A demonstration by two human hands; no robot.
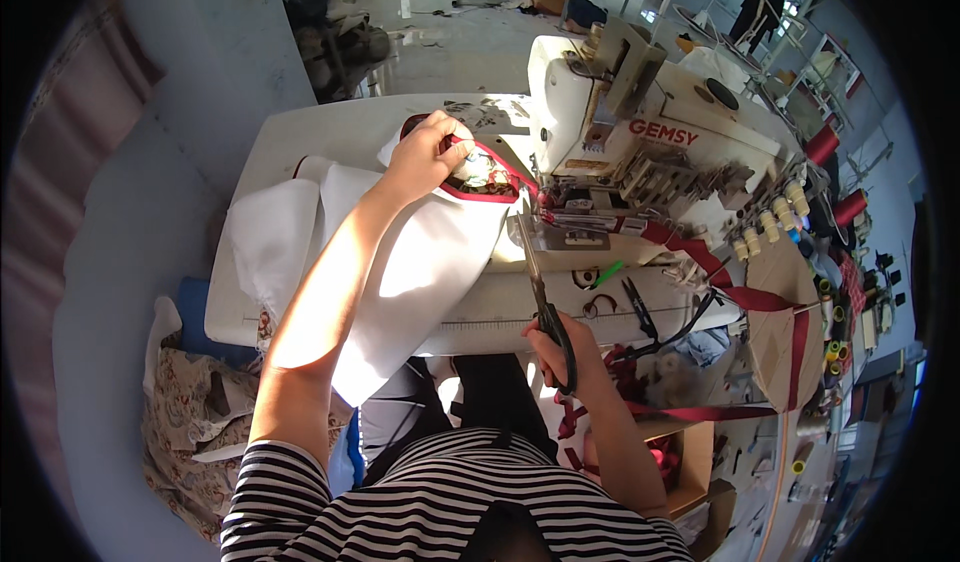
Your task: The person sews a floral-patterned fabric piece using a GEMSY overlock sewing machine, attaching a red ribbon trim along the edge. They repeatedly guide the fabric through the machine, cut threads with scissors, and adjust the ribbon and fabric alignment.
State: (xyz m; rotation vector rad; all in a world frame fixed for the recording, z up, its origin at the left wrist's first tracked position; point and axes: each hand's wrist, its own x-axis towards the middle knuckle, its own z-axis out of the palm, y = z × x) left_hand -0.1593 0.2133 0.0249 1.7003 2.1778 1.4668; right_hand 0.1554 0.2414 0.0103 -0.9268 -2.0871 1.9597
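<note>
My left hand (432, 157) is closed on the edge of a white fabric piece (425, 252), pinching it where a dark red binding strip (478, 198) runs along the rim. The fabric drapes over the machine table and hangs off its front edge toward my lap. In my right hand (570, 350) is a pair of scissors (537, 277) with black handles, fingers wrapped round them. Their blades point away from me, tips close to the red binding beside the needle area of a white sewing machine (565, 112). Whether the blades touch the binding I cannot tell.
Red tape (690, 252) feeds into the machine from the right, past a cardboard piece (782, 312). Small black snips (640, 307) and a green tool (607, 274) lie on the table (290, 142). Patterned cloth (190, 417) is heaped at lower left; thread cones (780, 212) stand right.
</note>
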